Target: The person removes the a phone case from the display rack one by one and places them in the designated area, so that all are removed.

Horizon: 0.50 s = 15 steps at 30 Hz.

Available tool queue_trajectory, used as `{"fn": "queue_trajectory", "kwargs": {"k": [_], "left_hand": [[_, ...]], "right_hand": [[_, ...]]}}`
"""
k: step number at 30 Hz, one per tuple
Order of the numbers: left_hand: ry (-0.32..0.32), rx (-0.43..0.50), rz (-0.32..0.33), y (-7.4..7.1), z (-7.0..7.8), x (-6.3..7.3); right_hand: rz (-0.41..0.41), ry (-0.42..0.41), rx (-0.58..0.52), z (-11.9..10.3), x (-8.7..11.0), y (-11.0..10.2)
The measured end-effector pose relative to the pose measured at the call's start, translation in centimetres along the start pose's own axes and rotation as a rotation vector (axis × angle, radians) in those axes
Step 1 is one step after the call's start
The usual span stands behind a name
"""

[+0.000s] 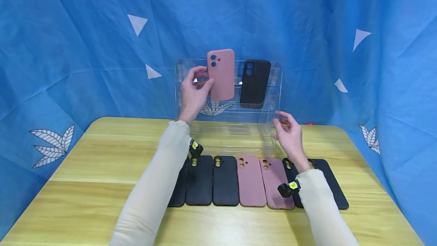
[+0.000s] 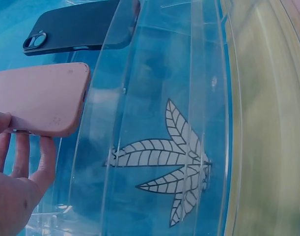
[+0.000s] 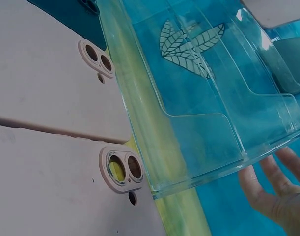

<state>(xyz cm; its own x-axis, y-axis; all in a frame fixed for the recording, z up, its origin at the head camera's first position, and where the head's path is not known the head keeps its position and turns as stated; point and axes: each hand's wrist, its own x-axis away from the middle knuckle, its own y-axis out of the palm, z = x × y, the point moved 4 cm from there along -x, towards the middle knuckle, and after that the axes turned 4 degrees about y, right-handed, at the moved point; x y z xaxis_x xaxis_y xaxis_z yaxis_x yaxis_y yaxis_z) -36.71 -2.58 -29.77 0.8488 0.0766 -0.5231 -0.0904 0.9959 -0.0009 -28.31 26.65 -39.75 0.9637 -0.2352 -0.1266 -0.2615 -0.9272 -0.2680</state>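
My left hand pinches a pink phone case by its left edge, thumb in front and fingers behind. The case is upright with its camera cutouts at the top left, over the upper tier of a clear tiered acrylic display rack. To its right a black phone case leans in the upper tier. My right hand is at the rack's lower right side, its bent fingers touching the side panel in the right wrist view; no case is in that hand.
On the wooden table, in front of the rack, lies a row of phone cases: several black ones, such as this black case, and two pink ones, including this pink case. A blue patterned curtain hangs behind the rack.
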Motion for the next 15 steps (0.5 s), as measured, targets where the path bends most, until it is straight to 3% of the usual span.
{"fn": "queue_trajectory", "kwargs": {"k": [8,15], "left_hand": [[-0.026,0.062,-0.005,-0.24,0.36,0.06],[-0.066,0.058,-0.04,-0.53,0.52,0.49]], "right_hand": [[0.009,0.005,0.002,0.0,-0.02,0.0],[0.009,0.0,0.005,0.06,-0.13,-0.01]]}}
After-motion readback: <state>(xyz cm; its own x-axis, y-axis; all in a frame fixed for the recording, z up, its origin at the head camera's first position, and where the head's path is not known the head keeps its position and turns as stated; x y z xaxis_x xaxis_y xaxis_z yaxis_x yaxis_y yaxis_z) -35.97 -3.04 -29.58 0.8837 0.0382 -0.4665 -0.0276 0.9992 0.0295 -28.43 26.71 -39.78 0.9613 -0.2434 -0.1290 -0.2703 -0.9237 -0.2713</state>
